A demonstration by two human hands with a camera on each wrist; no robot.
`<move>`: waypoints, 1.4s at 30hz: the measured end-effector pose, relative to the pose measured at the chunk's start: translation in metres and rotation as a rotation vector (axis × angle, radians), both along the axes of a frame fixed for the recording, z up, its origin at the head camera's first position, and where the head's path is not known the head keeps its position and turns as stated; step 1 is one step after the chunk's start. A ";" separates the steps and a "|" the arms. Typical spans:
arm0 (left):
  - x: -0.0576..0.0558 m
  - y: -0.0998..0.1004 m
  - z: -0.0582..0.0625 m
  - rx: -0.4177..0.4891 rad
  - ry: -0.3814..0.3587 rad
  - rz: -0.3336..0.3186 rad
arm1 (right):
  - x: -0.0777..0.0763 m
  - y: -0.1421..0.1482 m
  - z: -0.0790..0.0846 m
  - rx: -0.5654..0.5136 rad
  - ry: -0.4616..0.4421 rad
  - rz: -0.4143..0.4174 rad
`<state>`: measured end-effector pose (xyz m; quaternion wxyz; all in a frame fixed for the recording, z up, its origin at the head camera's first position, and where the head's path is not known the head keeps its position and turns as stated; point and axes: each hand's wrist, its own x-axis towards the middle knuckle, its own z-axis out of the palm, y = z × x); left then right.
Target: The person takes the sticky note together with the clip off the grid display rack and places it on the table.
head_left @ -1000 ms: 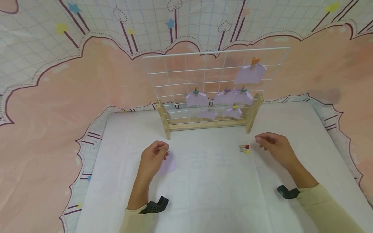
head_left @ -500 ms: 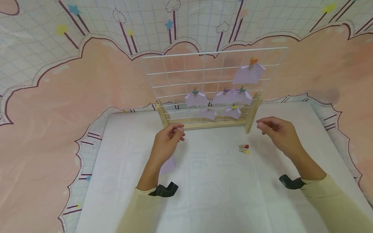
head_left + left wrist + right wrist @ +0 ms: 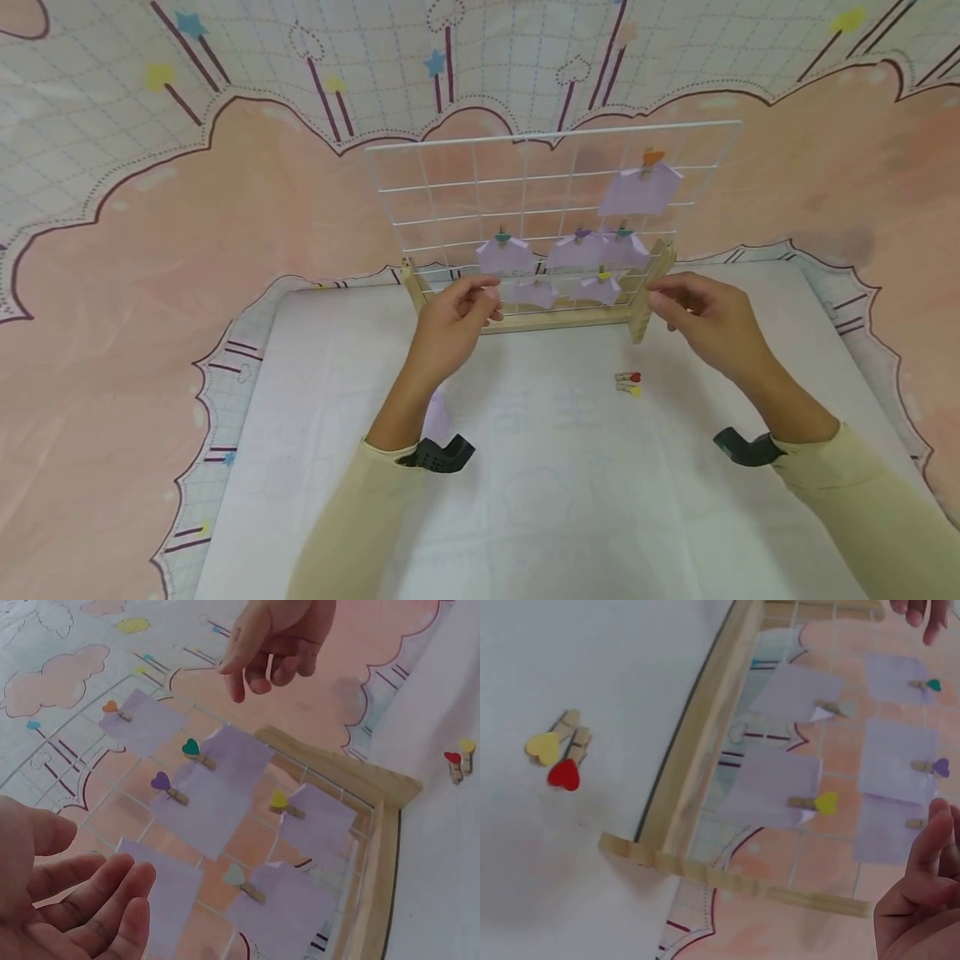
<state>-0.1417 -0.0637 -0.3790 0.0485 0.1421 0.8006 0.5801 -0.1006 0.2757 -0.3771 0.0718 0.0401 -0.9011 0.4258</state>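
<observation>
My left hand (image 3: 453, 329) hovers before the lower left of a white wire grid (image 3: 450, 142) on a wooden stand (image 3: 558, 322). Its fingers are loosely bent, with nothing between them in the left wrist view. Near the stand's right end is my right hand (image 3: 708, 325), thumb and fingers relaxed and holding nothing. Several purple paper notes (image 3: 639, 193) hang from the grid on small wooden clothespins with heart tops, among them an orange-heart clothespin (image 3: 652, 158) and a yellow-heart clothespin (image 3: 814, 802). My left hand overlaps one note (image 3: 172, 892) in the left wrist view.
On the white table (image 3: 555, 500), a red-heart clothespin (image 3: 566, 771) and another yellow-heart clothespin (image 3: 546, 746) lie side by side in front of the stand. One purple sheet (image 3: 437, 418) lies at left, partly hidden by my left forearm. A patterned cloth (image 3: 150, 292) hangs behind.
My left hand has moved forward and right, from above the sheet on the table to the grid. My right hand has moved forward, up towards the stand's right end.
</observation>
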 end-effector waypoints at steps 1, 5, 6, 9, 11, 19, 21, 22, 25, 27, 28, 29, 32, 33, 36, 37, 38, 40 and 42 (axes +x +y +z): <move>-0.002 0.003 0.002 0.002 0.007 -0.006 | -0.001 -0.001 0.002 0.000 0.005 -0.003; -0.009 0.016 0.009 -0.001 0.036 -0.024 | -0.006 -0.005 0.009 -0.014 0.022 -0.021; -0.010 0.019 0.010 -0.001 0.042 -0.029 | -0.007 -0.005 0.011 -0.019 0.026 -0.029; -0.014 0.028 0.013 0.004 0.061 -0.049 | -0.012 -0.007 0.014 -0.031 0.051 -0.057; -0.016 0.033 0.013 0.014 0.068 -0.065 | -0.015 -0.008 0.017 -0.041 0.073 -0.072; -0.026 0.055 0.015 0.061 0.046 -0.106 | -0.028 -0.012 0.032 -0.097 0.137 -0.087; -0.027 0.061 0.016 0.063 0.043 -0.113 | -0.032 -0.013 0.036 -0.107 0.149 -0.087; -0.028 0.064 0.017 0.057 0.043 -0.114 | -0.034 -0.014 0.038 -0.108 0.155 -0.086; -0.029 0.071 0.020 0.033 0.046 -0.112 | -0.040 -0.017 0.046 -0.126 0.175 -0.094; -0.031 0.076 0.023 0.023 0.048 -0.113 | -0.044 -0.019 0.051 -0.135 0.188 -0.110; -0.032 0.078 0.024 0.019 0.054 -0.111 | -0.047 -0.020 0.054 -0.135 0.197 -0.119; -0.033 0.081 0.025 0.019 0.059 -0.110 | -0.049 -0.021 0.057 -0.138 0.207 -0.129; -0.037 0.088 0.028 0.028 0.070 -0.108 | -0.055 -0.023 0.065 -0.156 0.238 -0.147; -0.037 0.090 0.030 0.029 0.075 -0.109 | -0.057 -0.025 0.068 -0.162 0.255 -0.147; -0.039 0.097 0.034 0.035 0.089 -0.115 | -0.062 -0.027 0.074 -0.183 0.302 -0.150; -0.040 0.098 0.035 0.034 0.095 -0.118 | -0.064 -0.028 0.076 -0.182 0.317 -0.155; -0.040 0.100 0.036 0.036 0.094 -0.121 | -0.065 -0.029 0.079 -0.174 0.330 -0.163; -0.042 0.102 0.038 0.035 0.089 -0.129 | -0.068 -0.031 0.083 -0.162 0.356 -0.184; -0.043 0.103 0.040 0.029 0.073 -0.137 | -0.071 -0.032 0.086 -0.154 0.385 -0.199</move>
